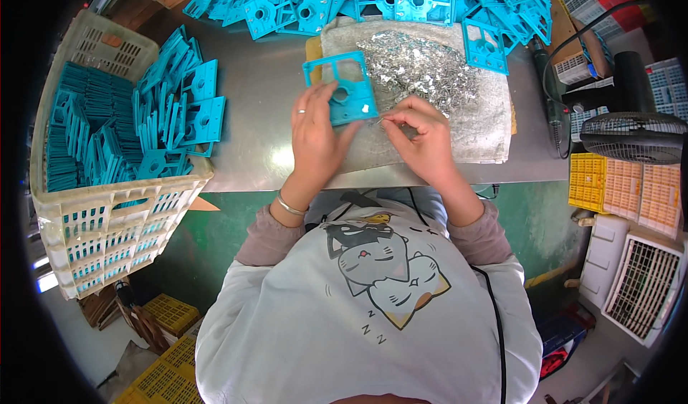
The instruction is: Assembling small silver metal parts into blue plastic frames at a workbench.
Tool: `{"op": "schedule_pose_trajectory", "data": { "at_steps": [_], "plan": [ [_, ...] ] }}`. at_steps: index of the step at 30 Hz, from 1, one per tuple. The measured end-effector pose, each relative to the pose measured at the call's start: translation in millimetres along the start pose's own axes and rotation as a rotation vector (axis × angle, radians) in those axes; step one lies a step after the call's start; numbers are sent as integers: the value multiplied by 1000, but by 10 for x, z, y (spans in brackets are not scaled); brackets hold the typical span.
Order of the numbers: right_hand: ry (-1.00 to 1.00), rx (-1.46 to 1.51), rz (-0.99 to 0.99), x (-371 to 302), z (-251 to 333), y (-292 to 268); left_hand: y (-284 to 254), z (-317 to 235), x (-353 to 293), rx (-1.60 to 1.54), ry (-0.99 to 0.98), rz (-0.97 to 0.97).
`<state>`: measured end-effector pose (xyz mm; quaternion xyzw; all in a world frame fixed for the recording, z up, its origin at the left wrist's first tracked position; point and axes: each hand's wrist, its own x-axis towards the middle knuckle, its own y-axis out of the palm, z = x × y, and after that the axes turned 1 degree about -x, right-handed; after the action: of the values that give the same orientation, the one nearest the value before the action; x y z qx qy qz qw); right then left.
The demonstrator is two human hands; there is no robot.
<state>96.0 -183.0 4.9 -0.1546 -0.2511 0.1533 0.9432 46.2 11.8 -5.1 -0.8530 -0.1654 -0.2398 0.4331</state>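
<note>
My left hand grips a turquoise plastic frame plate by its near left side, tilted up above the table. The plate has a round hole and a rectangular opening. At its lower right corner, my right hand is closed in a pinch; a tiny part seems to be between thumb and forefinger, too small to name. Under both hands lies a pale cloth. On the cloth, just beyond my right hand, a pile of small metallic and white bits is spread out.
Many turquoise plates are heaped along the far side. At left, a white plastic crate is packed with similar plates, more leaning beside it. An electric screwdriver and a black fan are at right, with a cable near them.
</note>
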Motion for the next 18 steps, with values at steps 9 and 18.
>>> {"op": "schedule_pose_trajectory", "data": {
  "at_steps": [9,18],
  "plan": [
    [-401,-242,-37,66,217,-54,-150,-393,118,6,190,-61],
    [-529,-515,334,18,399,-264,-150,-358,85,25,328,-32]
  ]
}}
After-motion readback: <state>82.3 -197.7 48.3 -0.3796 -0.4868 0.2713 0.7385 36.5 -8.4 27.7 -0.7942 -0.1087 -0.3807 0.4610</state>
